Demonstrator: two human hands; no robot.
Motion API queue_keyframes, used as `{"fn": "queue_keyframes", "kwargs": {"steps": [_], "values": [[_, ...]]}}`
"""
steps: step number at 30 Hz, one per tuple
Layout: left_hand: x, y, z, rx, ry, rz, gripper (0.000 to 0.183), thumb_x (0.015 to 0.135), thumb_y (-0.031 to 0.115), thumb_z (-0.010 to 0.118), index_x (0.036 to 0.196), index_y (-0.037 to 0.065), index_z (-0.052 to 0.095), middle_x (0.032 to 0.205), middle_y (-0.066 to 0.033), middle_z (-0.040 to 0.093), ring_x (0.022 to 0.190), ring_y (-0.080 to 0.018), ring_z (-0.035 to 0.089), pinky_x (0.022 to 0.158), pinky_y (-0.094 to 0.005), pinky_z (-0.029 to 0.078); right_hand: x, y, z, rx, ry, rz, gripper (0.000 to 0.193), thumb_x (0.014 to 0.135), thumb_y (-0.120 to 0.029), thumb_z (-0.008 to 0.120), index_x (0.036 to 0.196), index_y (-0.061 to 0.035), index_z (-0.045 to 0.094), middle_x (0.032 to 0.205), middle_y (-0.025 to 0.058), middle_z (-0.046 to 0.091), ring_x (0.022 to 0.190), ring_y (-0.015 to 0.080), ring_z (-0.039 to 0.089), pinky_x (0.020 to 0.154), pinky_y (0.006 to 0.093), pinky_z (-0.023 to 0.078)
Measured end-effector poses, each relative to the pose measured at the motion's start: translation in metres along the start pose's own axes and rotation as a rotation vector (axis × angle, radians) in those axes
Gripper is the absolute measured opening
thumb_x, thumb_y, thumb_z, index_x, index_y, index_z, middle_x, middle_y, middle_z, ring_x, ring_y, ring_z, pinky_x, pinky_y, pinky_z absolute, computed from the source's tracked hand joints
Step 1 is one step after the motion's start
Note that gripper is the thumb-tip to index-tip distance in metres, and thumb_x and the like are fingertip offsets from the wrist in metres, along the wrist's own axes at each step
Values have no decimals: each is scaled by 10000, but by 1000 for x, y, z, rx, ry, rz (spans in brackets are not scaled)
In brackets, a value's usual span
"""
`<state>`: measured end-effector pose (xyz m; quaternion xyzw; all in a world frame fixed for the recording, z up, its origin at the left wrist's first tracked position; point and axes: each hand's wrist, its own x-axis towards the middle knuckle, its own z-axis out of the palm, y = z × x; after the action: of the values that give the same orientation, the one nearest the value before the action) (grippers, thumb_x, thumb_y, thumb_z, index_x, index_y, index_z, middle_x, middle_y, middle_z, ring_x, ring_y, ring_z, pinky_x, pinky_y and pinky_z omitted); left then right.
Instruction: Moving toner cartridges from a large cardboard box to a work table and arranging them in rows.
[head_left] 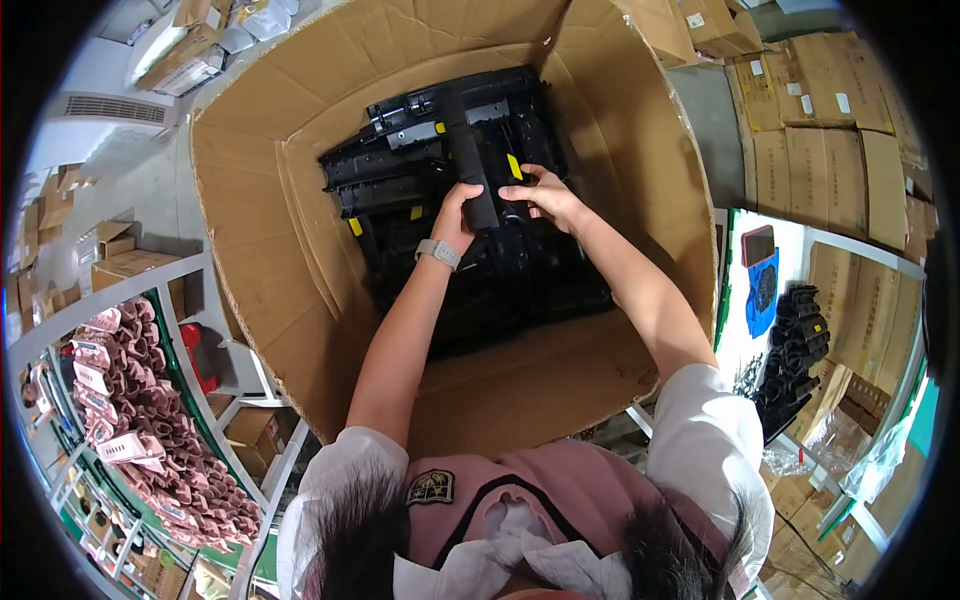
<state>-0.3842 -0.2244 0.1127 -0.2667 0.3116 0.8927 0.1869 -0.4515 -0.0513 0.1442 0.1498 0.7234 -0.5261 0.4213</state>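
Note:
A long, flat black plastic part (464, 140) lies lengthwise over several other black plastic parts (380, 195) inside a deep cardboard box (350, 340). My left hand (456, 218) is closed on the near left edge of the long part, thumb on top. On its right edge my right hand (545, 197) grips with the thumb toward the part and the fingers curled; some fingertips are hidden. Yellow labels (514, 166) mark several of the black parts. The lower parts are dark, and their outlines merge.
To the left, a rack holds many pink plastic parts (165, 440). At the right a white table carries a phone (759, 246), a blue pouch (762, 295) and stacked black parts (795, 350). Cardboard cartons (825, 170) are piled behind. The box's tall walls surround both hands.

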Motion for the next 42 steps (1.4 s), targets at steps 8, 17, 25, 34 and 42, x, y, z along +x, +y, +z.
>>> {"fn": "queue_keyframes", "kwargs": {"steps": [8,17,25,34,42], "values": [[-19,19,4,-14,-131,133,489,749,154,601,1184,-3,442,1176,-185,548,1061,-301,575,913,-420,464,-29,-43,1,-480,432,-639,649,651,67,652,1245,-34,412,951,106,515,800,192,537,753,302,486],[-1,22,-46,116,268,320,443,735,109,656,1118,-4,464,968,-105,601,864,-227,616,792,-358,499,41,-11,-36,-1132,630,-645,305,748,-124,633,1043,-59,593,1032,147,554,956,315,578,763,411,512],[-17,42,-61,198,484,463,501,675,94,706,1116,7,485,1039,-84,571,939,-212,551,860,-317,429,88,-37,-41,-859,871,-126,523,732,-296,717,1149,-31,544,1144,161,529,1021,352,573,818,422,500],[-21,44,-79,187,546,408,523,643,70,724,1102,4,483,1057,-88,571,945,-213,551,854,-319,432,109,-11,-42,-1141,623,6,625,652,-528,736,1092,-92,650,1172,161,569,1103,254,555,895,377,474],[-30,28,-89,441,424,311,539,634,108,731,1103,-12,493,1041,-98,579,951,-201,548,847,-314,435,113,2,-69,-730,514,27,373,600,-228,635,855,43,664,957,262,634,940,378,616,824,411,481]]}}
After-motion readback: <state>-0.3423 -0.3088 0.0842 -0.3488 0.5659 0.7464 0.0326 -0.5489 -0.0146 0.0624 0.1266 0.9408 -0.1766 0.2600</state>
